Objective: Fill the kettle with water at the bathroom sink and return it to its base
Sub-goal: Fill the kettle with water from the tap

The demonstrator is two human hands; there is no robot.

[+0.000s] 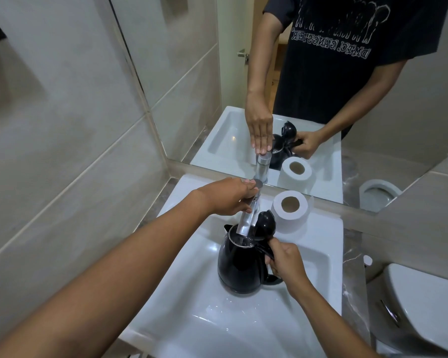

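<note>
A black electric kettle [239,264] stands upright in the white sink basin [192,301], its lid [265,224] flipped open. The chrome tap spout [246,223] reaches over the kettle's open mouth. My right hand [286,259] is closed around the kettle's handle on the right side. My left hand [226,196] rests on top of the tap, fingers laid over its round head. Whether water is running, I cannot tell.
A toilet paper roll [290,210] stands on the sink's back ledge, right of the tap. A mirror [321,86] behind the sink reflects me and the kettle. Tiled wall on the left; a white toilet cistern [422,301] at the right.
</note>
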